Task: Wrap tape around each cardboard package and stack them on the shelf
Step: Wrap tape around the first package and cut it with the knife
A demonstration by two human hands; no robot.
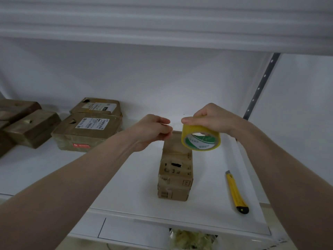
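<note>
The right hand (pixel 210 118) grips the tape roll (pixel 201 138) above the box (pixel 175 170); the left hand (pixel 151 130) pinches the tape end.

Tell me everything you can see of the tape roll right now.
The tape roll is a wide ring of glossy, translucent yellow tape on a core with a green and white printed label. It is held in the air, tilted so its open core faces the camera, just above the far end of the small cardboard package. The right hand grips it from above; the left hand pinches near its edge.
</note>
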